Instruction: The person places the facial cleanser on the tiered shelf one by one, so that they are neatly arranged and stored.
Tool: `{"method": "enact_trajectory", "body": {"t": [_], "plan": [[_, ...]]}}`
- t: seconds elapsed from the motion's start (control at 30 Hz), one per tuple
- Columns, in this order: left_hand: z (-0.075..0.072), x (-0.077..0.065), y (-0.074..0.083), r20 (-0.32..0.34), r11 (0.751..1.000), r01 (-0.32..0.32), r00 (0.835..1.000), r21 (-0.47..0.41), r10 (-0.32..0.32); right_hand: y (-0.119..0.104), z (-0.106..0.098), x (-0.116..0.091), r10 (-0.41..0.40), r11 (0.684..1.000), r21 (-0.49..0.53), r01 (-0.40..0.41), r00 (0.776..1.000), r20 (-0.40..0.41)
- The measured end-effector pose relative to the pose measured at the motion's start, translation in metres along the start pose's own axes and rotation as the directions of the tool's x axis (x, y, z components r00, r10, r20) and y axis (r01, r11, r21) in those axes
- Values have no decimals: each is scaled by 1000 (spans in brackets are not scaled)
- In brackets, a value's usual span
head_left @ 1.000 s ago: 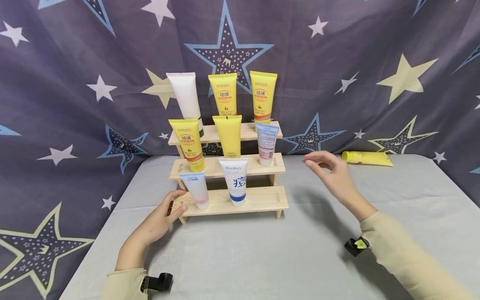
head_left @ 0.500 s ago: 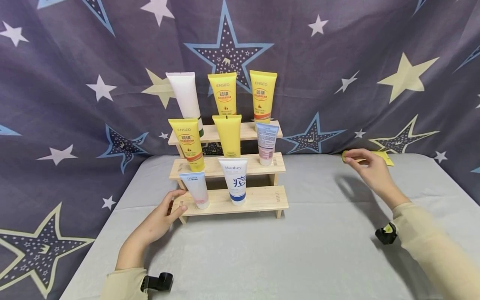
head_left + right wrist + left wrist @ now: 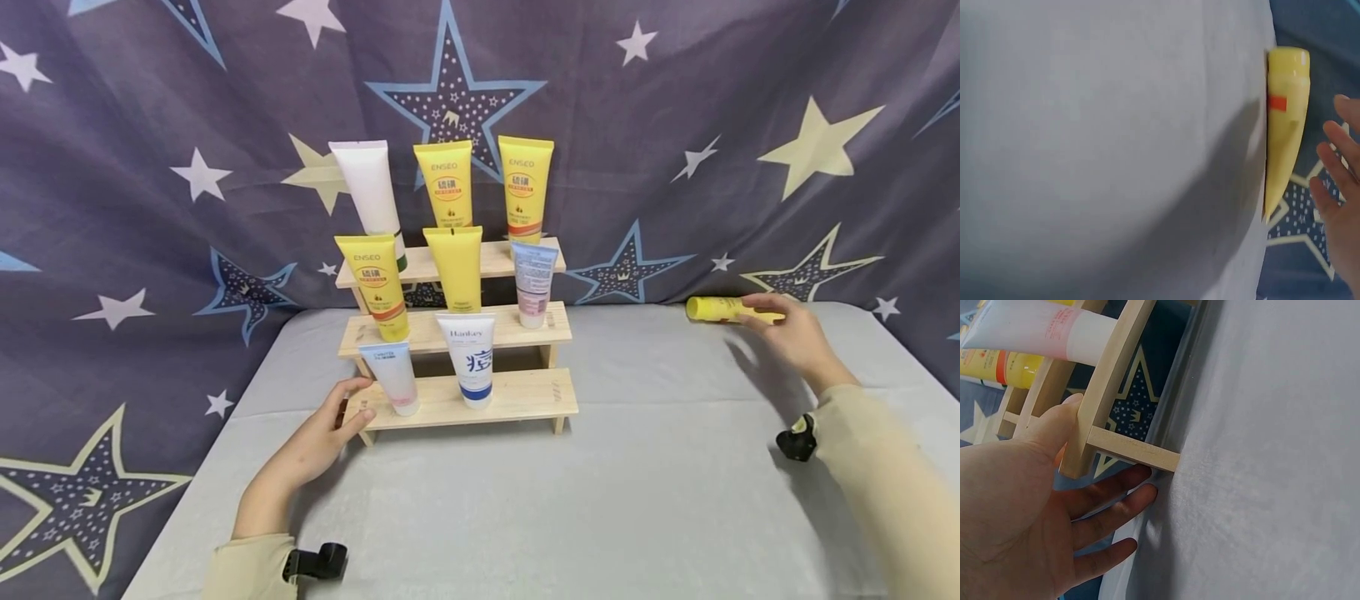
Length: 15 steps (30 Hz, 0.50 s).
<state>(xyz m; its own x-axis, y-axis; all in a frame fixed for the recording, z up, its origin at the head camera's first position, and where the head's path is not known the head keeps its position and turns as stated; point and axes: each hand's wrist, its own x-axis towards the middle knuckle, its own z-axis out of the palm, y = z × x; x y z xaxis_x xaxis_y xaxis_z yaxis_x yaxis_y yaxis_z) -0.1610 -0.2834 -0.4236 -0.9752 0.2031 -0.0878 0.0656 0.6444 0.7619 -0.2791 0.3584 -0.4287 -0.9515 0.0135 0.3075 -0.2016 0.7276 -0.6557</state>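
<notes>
In the head view, my left hand (image 3: 318, 437) grips the left end of the wooden three-step stand's lowest board (image 3: 517, 398). Its thumb lies on the board in the left wrist view, and several fingers extend beside the leg (image 3: 1135, 450). My right hand (image 3: 798, 337) hovers at a yellow squeeze tube (image 3: 712, 309) lying at the back right, its cap to the left. In the right wrist view the fingers are spread and apart from that tube (image 3: 1288, 125).
Upright squeeze tubes fill the stand: a white one (image 3: 367, 187) and two yellow on top; two yellow and a blue-pink one (image 3: 533, 283) midway; a pale blue-pink one (image 3: 393, 379) and a white-blue one (image 3: 471, 358) below. A star-patterned curtain (image 3: 637, 150) hangs behind the grey cloth (image 3: 600, 517).
My right hand has moved right from beside the stand, passing over the lying tube's cap to its flat end. The left hand has stayed on the stand.
</notes>
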Motion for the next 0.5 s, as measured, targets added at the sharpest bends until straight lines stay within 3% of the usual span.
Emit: {"method": "enact_trajectory", "body": {"t": [0.13, 0.5], "plan": [[-1, 0, -1, -5, 1000, -3, 1000, -2, 3, 7, -5, 5, 43, 999, 0, -43, 996, 80], [1, 1, -2, -6, 1000, -10, 1000, -12, 10, 32, -3, 14, 134, 991, -46, -128, 974, 182]]}}
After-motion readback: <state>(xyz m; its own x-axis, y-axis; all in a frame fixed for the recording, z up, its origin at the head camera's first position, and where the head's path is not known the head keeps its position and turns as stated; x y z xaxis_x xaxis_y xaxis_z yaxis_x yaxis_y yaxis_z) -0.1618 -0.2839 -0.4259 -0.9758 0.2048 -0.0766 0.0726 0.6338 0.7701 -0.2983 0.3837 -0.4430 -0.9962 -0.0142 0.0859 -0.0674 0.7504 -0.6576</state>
